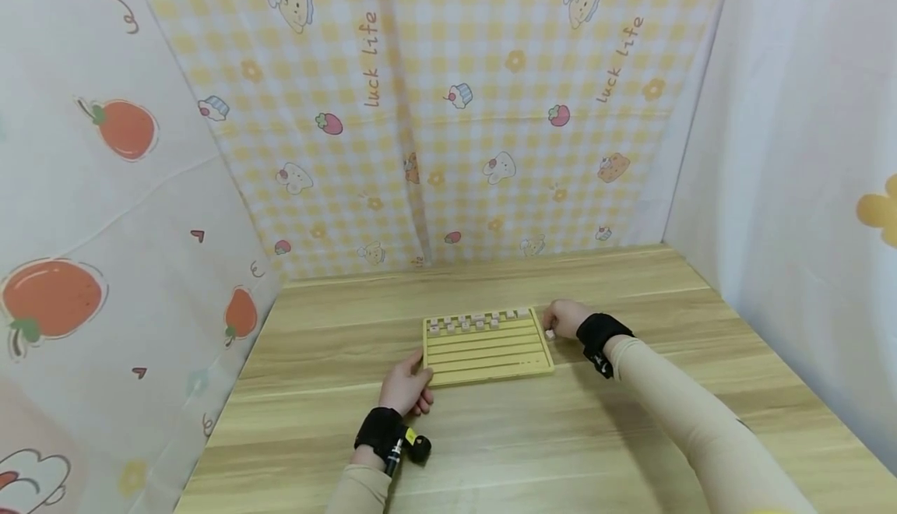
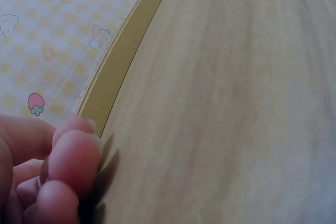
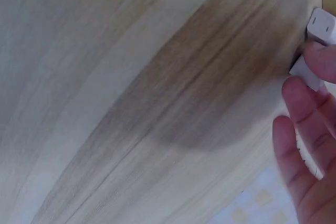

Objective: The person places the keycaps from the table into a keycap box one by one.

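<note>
A yellow ridged tray (image 1: 483, 357) lies on the table, with small pale blocks (image 1: 466, 326) in two rows along its far side. My left hand (image 1: 405, 389) grips the tray's near left corner; in the left wrist view its curled fingers (image 2: 73, 161) meet the tray's side wall (image 2: 118, 72). Beside the tray's right edge is my right hand (image 1: 566, 318). In the right wrist view its thumb and a finger pinch a small white block (image 3: 305, 72), partly covered by the thumb. Another white block (image 3: 321, 25) with two dark marks sits right beside it, close to the tray's edge.
The wood-grain table (image 1: 504, 444) extends around the tray. A checked cloth (image 1: 448, 140) hangs behind it, with pale curtains at the left (image 1: 140, 210) and right (image 1: 792, 132). Black straps with small devices (image 1: 381, 432) circle both wrists.
</note>
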Demonstrator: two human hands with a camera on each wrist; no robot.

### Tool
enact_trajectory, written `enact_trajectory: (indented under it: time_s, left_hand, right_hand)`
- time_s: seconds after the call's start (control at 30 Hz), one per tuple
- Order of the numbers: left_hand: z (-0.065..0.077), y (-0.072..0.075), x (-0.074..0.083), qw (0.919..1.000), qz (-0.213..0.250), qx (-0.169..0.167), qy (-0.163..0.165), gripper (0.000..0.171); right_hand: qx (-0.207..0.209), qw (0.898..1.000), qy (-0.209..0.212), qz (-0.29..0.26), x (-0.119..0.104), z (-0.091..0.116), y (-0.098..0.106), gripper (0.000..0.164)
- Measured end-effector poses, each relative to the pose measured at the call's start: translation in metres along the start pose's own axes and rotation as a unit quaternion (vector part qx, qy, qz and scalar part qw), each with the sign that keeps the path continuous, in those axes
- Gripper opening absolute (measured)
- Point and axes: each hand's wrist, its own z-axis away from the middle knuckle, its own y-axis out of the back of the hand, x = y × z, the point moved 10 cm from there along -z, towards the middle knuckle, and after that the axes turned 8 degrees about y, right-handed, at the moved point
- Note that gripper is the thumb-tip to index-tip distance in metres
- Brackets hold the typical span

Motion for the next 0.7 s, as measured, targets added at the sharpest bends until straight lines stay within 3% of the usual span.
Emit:
enact_trajectory:
  time_s: [0.1, 0.2, 0.4, 0.53, 0.7]
  left_hand:
    - [0.0, -0.001, 0.0, 1.0, 0.003, -0.002, 0.002, 0.059]
    - [0.0, -0.001, 0.001, 1.0, 0.003, -0.003, 0.001, 0.059]
    - [0.001, 0.004, 0.001, 1.0, 0.003, 0.004, 0.001, 0.059]
    - [0.001, 0.004, 0.002, 1.0, 0.007, 0.005, -0.001, 0.059]
    - [0.001, 0.001, 0.001, 1.0, 0.007, 0.002, 0.0, 0.059]
  right_hand:
    - [0.035, 0.998, -0.003, -0.046, 0.004, 0.001, 0.01, 0.016]
    - [0.077, 0.989, -0.017, -0.125, 0.01, 0.001, 0.021, 0.013]
    - [0.122, 0.947, -0.059, -0.292, 0.006, -0.007, 0.032, 0.03]
    - [0.14, 0.936, -0.048, -0.318, -0.004, -0.013, 0.032, 0.033]
    - [0.148, 0.933, 0.012, -0.328, -0.017, -0.017, 0.028, 0.033]
